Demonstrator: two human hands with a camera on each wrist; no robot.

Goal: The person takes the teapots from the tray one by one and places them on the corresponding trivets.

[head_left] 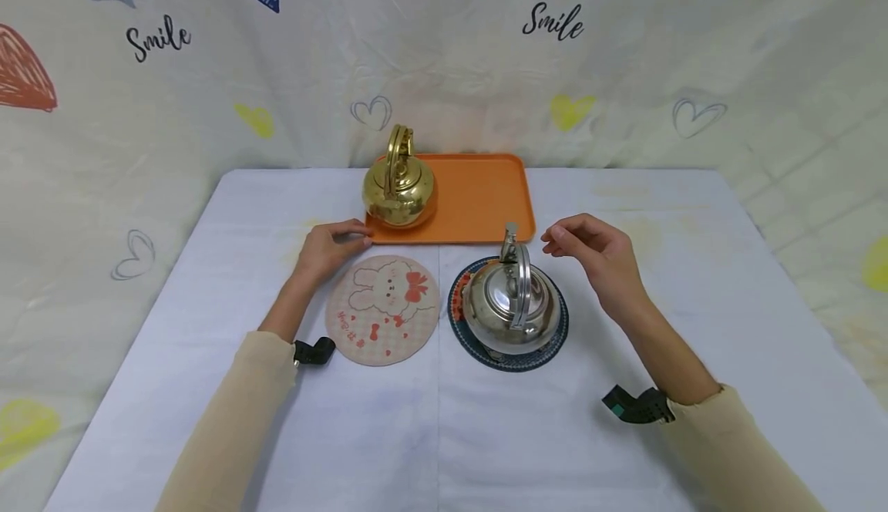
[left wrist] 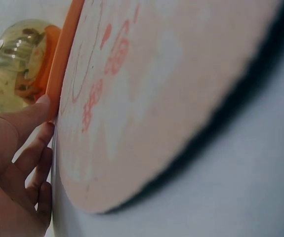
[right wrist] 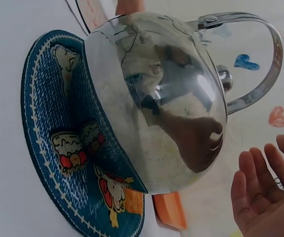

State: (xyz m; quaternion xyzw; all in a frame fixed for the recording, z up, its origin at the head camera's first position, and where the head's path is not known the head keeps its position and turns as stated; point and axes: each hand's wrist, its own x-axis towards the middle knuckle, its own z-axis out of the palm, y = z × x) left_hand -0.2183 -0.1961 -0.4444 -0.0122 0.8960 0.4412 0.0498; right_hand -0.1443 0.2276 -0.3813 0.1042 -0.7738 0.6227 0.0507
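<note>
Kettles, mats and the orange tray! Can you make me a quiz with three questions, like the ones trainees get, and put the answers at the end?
1. True or false: the gold kettle stands on the orange tray.
2. Pick one: what colour is the rim of the round mat under the silver kettle? A) yellow B) blue C) purple
3. Fill the gap: the pink mat shows a bunny with a ____ bow.

Key: 1. true; 2. B; 3. red.
</note>
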